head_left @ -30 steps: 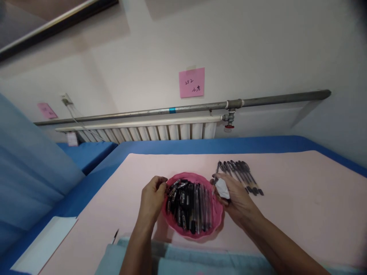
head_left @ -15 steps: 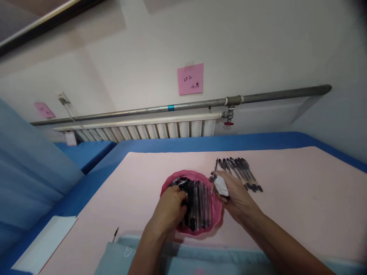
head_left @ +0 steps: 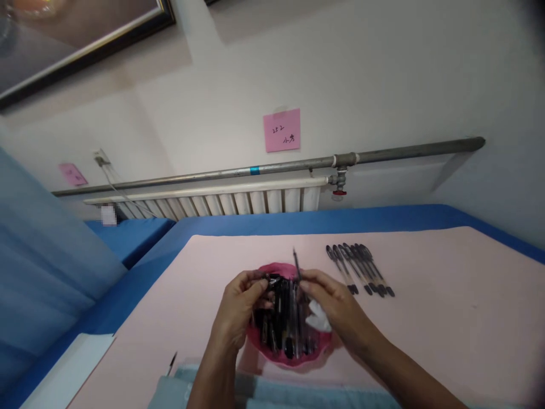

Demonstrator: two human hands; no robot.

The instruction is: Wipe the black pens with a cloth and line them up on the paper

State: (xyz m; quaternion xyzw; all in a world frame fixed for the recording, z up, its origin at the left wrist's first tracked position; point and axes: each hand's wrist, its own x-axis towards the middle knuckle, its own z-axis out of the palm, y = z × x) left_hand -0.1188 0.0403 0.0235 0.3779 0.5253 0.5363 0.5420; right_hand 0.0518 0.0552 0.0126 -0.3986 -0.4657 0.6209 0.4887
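A pink scalloped basket [head_left: 293, 363] holds many black and clear pen parts [head_left: 281, 318]. Above its left side, my left hand [head_left: 238, 304] pinches a small shiny black piece that looks like a pen cap [head_left: 273, 281]. Over the basket's right side, my right hand [head_left: 336, 301] grips an uncapped pen [head_left: 297, 262] between thumb and fingers, its tip pointing up. A crumpled white tissue [head_left: 318, 318] is also tucked in that hand's palm. Behind the right hand, several capped pens [head_left: 357, 264] lie side by side on the pink sheet.
The pink sheet [head_left: 434, 318] covers a blue surface [head_left: 383, 218] against the wall. A lone pen [head_left: 172, 361] lies near a light-blue cloth [head_left: 281, 392] at the front. White paper [head_left: 68, 369] sits at the left, by a blue curtain [head_left: 42, 272]. A radiator [head_left: 238, 203] runs behind.
My left hand has come up out of the basket with the small black piece. The right hand has moved left with the pen, over the basket. The view has tilted up slightly.
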